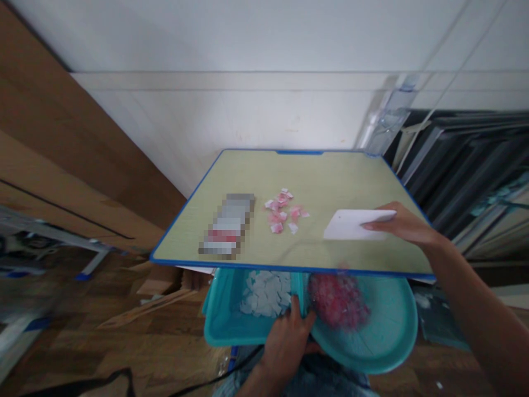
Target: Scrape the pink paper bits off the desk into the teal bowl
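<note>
My right hand (399, 225) pinches a white card (351, 225) by its right end, just above the right side of the cream-topped board (326, 171). Left of the card, a loose group of small pink and white pieces (279, 212) lies on the board. My left hand (287, 336) is below the front edge, gripping where two teal containers meet. On its left, the rectangular teal basin (225, 331) holds many white flakes (266, 293). To its right, the round teal tray (392, 325) holds a blurred heap of pink-red pieces (339, 300).
A pixelated phone-like object (229, 223) lies on the board's left. A clear plastic bottle (390, 118) stands at the back right corner, by stacked dark panels (475, 149). Brown cardboard (82, 149) leans at left, and a white wall (248, 110) rises behind.
</note>
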Demonstrator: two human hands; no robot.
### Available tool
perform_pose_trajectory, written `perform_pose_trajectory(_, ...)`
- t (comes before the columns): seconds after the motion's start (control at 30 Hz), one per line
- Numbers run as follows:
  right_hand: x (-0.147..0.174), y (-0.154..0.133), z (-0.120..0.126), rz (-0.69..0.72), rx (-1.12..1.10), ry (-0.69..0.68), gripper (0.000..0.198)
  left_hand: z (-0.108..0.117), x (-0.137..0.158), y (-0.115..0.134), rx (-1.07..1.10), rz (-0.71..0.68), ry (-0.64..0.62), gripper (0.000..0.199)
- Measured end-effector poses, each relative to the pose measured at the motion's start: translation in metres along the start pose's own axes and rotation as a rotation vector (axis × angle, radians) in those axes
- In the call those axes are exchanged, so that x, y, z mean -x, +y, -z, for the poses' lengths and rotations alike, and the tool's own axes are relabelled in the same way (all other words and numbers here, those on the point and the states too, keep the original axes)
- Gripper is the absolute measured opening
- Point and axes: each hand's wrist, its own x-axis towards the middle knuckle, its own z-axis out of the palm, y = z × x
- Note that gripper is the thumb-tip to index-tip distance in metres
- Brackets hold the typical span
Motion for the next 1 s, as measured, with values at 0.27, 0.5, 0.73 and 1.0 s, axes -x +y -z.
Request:
perform_pose_trajectory(0.27,0.002,-0.001,-0.006,-0.110,-0.114,-0.206,0.036,0.011,-0.001,-0.001,0.010,0.008,-0.001,0.056)
perform_pose_trajectory(0.5,0.027,-0.007,-0.011,-0.151,-0.100,-0.272,0.036,0.020,-0.004,-0.001,0.028,0.010,-0.049,0.057)
perform_pose_trajectory(0.73,0.060,-0.012,-0.012,-0.121,-0.051,-0.242,0.039,0.024,-0.003,-0.004,0.047,0.030,-0.044,0.059)
perform_pose_trajectory(1.0,0.042,-0.033,-0.006,0.095,0.026,-0.223,0.039,0.016,-0.005,-0.004,0.084,0.016,-0.067,0.062)
